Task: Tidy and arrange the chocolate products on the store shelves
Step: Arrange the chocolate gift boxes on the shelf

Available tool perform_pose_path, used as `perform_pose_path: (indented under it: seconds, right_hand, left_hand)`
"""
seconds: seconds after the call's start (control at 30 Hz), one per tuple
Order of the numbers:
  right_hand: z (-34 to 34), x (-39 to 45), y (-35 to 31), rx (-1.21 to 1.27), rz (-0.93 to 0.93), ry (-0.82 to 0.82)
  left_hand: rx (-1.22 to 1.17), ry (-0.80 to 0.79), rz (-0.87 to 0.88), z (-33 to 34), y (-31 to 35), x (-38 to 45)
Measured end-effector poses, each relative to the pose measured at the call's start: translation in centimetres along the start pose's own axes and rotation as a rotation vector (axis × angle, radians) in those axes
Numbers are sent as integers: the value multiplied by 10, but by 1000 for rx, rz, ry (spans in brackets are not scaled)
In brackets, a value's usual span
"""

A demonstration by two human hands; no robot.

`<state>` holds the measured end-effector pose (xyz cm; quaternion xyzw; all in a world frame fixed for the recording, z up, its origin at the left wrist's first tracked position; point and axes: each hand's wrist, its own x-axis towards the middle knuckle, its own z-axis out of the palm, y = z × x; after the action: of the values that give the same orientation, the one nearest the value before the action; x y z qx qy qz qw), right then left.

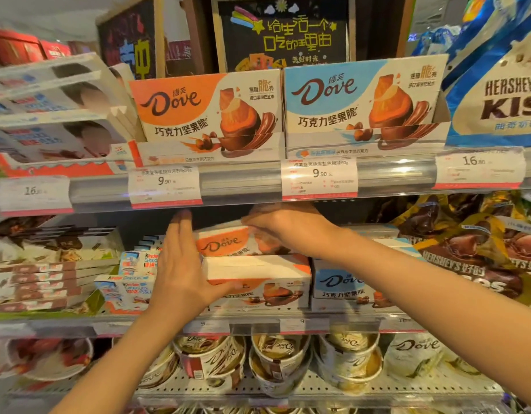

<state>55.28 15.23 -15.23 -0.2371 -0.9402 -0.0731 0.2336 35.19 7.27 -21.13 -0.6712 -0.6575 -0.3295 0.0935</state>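
Store shelf (258,325), left hand (180,264) flat against orange Dove box (258,279), right hand (285,228) gripping upper box (222,242).

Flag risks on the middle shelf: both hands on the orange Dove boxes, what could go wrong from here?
1. The upper orange Dove box sits tilted on the lower orange Dove box; it could slide off once the right hand lets go.
2. The left hand presses flat against the stack's left side, right beside the Kinder packs; a push that way could knock them askew.
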Motion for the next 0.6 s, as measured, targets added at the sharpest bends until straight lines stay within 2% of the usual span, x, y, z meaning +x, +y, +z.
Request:
perform_pose_path:
  seconds: [0.07,0.17,0.33,0.47,0.6]
  right_hand:
    - [9,0,0,-3,-25,-1]
    - [24,-6,2,146,98,7]
    - [35,-19,15,321,259,-152]
    - [35,-25,26,377,253,-223]
    - [30,-22,43,494,417,-91]
  left_hand:
    - [96,-35,138,1,-2,2]
    - [157,-179,275,3,1,8]
    - [196,-398,225,13,6,5]
    - [168,-401,218,17,7,6]
    - [180,-363,256,13,23,23]
